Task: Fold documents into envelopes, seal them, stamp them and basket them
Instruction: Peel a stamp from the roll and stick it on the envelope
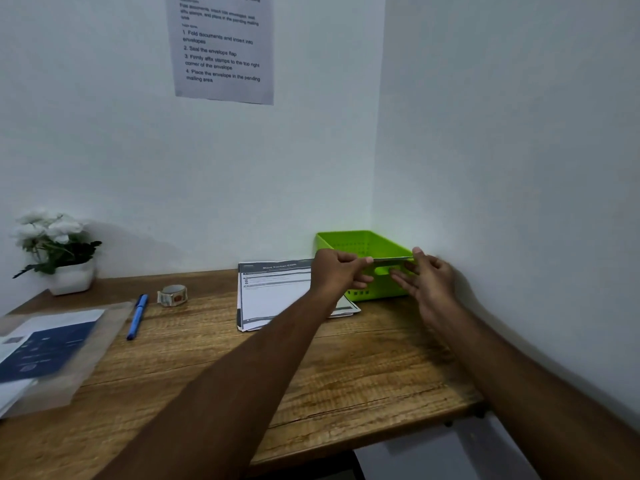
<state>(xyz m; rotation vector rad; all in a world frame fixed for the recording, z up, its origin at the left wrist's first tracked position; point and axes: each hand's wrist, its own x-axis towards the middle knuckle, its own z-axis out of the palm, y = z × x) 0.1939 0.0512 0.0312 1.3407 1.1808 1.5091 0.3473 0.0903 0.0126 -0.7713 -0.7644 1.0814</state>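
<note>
Desk [346, 375] of grained wood in white-walled corner, basket [349, 239] rearmost.

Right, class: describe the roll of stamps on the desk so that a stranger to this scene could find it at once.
Start at the wooden desk and go to its back left, where a white potted plant stands. Right of the plant lies a blue pen, and just right of the pen's top sits the small roll of stamps. It is the only round, ring-shaped thing there; its neighbours are long or flat.
</note>
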